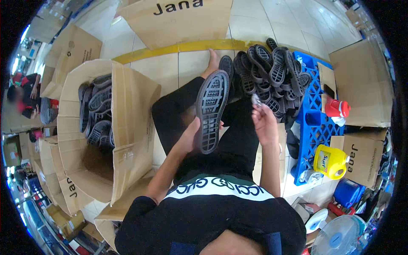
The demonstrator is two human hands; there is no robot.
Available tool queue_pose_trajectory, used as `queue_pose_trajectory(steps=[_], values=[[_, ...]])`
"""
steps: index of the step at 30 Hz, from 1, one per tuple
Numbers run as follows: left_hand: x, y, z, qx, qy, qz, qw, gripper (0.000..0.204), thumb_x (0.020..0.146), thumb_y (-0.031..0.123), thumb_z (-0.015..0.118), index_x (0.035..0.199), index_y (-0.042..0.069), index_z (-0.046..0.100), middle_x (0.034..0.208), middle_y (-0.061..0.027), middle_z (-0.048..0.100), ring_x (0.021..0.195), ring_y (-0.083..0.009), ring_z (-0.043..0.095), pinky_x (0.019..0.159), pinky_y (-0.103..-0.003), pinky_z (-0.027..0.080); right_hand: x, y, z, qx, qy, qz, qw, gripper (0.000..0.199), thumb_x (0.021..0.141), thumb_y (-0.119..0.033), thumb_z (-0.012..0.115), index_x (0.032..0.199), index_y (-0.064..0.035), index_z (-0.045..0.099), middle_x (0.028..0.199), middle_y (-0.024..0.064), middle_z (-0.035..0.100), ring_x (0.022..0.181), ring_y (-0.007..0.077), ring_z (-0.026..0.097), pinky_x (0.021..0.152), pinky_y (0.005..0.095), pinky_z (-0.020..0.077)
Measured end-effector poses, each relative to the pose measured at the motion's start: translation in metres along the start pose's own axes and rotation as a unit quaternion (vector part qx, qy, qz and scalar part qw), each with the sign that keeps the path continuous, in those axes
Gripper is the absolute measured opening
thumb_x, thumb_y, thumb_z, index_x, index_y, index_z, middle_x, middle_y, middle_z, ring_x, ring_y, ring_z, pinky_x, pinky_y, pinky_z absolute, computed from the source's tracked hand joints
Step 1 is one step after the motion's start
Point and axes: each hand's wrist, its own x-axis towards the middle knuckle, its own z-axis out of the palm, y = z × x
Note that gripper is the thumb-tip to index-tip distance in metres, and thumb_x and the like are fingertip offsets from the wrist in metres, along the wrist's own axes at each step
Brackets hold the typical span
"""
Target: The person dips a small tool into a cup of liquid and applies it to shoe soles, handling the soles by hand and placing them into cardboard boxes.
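A dark grey shoe sole [210, 123] stands above my lap, its hollow gridded side toward me. My left hand [191, 135] is closed around its left edge, with fingertips showing past the right edge. My right hand [266, 122] is raised to the right of the sole, apart from it. Its fingers pinch a small shiny silvery thing [256, 101] whose kind I cannot make out. Just beyond that hand lies a heap of similar dark soles [278, 66]. One more sole [226, 64] lies near my bare foot.
To my left, an open cardboard box [131, 91] holds several soles. A blue plastic pallet [312, 83] on the right bears a red jug [337, 108] and a yellow bottle [329, 162]. A fan [335, 238] stands at the lower right. Another carton [182, 25] is ahead, past a yellow floor line.
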Motion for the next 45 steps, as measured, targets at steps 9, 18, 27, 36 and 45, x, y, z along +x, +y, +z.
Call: queue_pose_trajectory(steps=[9, 18, 27, 36, 45], values=[[0.005, 0.012, 0.004, 0.043, -0.017, 0.041, 0.998, 0.074, 0.087, 0.062, 0.047, 0.131, 0.002, 0.041, 0.119, -0.0127, 0.055, 0.108, -0.0204, 0.054, 0.092, -0.032, 0.044, 0.006, 0.019, 0.112, -0.041, -0.069, -0.062, 0.995, 0.015, 0.094, -0.011, 0.053, 0.093, 0.0023, 0.06, 0.092, 0.015, 0.066, 0.081, 0.0198, 0.067, 0.077, 0.0299, 0.0564], [0.002, 0.002, 0.001, 0.064, -0.039, 0.022, 0.997, 0.08, 0.085, 0.066, 0.046, 0.13, 0.0, 0.042, 0.12, -0.0137, 0.054, 0.11, -0.0216, 0.054, 0.09, -0.035, 0.046, 0.008, 0.028, 0.109, -0.082, -0.036, -0.14, 0.986, 0.014, 0.094, -0.012, 0.054, 0.092, 0.0007, 0.06, 0.088, 0.0134, 0.067, 0.078, 0.0195, 0.068, 0.075, 0.0289, 0.0564], [-0.004, 0.003, -0.006, 0.083, -0.004, 0.011, 0.996, 0.078, 0.092, 0.065, 0.022, 0.131, 0.0, 0.041, 0.12, -0.0152, 0.055, 0.11, -0.023, 0.054, 0.092, -0.037, 0.046, 0.0, 0.031, 0.114, -0.223, -0.064, -0.198, 0.952, 0.015, 0.094, -0.012, 0.055, 0.093, 0.0021, 0.059, 0.082, 0.01, 0.065, 0.073, 0.0165, 0.066, 0.071, 0.0277, 0.0547], [0.004, 0.022, -0.014, 0.006, -0.015, 0.032, 0.999, 0.076, 0.091, 0.066, 0.028, 0.126, 0.001, 0.047, 0.114, -0.0125, 0.058, 0.103, -0.0206, 0.058, 0.089, -0.034, 0.046, -0.013, 0.038, 0.114, -0.443, -0.22, -0.128, 0.86, 0.011, 0.094, -0.008, 0.055, 0.095, 0.0017, 0.059, 0.075, 0.0039, 0.061, 0.069, 0.0077, 0.057, 0.063, 0.0218, 0.0478], [0.023, 0.038, -0.005, -0.046, 0.051, 0.104, 0.992, 0.071, 0.094, 0.061, 0.025, 0.125, 0.001, 0.049, 0.114, -0.0116, 0.059, 0.101, -0.0199, 0.059, 0.089, -0.035, 0.048, -0.048, 0.051, 0.087, -0.532, -0.258, -0.138, 0.795, 0.008, 0.089, -0.004, 0.059, 0.094, 0.002, 0.058, 0.084, 0.0056, 0.059, 0.071, 0.0094, 0.057, 0.063, 0.0234, 0.0469]])
